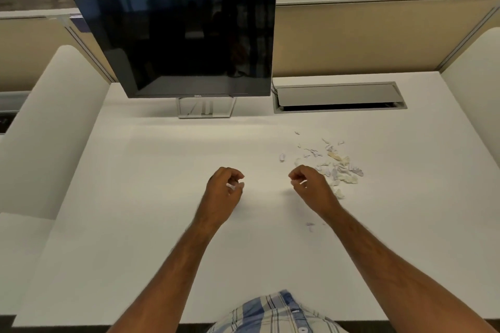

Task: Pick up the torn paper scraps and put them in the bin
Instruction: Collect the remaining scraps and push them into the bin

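Observation:
A pile of torn white and cream paper scraps [334,165] lies on the white desk [162,224], right of centre. A lone scrap [282,157] sits left of the pile, and a few tiny bits [310,226] lie nearer to me. My left hand [224,192] hovers over the desk's middle, its curled fingers pinching a small white scrap [231,186]. My right hand [311,186] is just left of the pile, its fingers curled around a small white scrap [302,182]. No bin is in view.
A dark Dell monitor [184,43] stands on its stand at the back of the desk. A grey cable hatch [338,97] with a raised lid is set into the desk at the back right. Beige partition panels enclose the desk on three sides.

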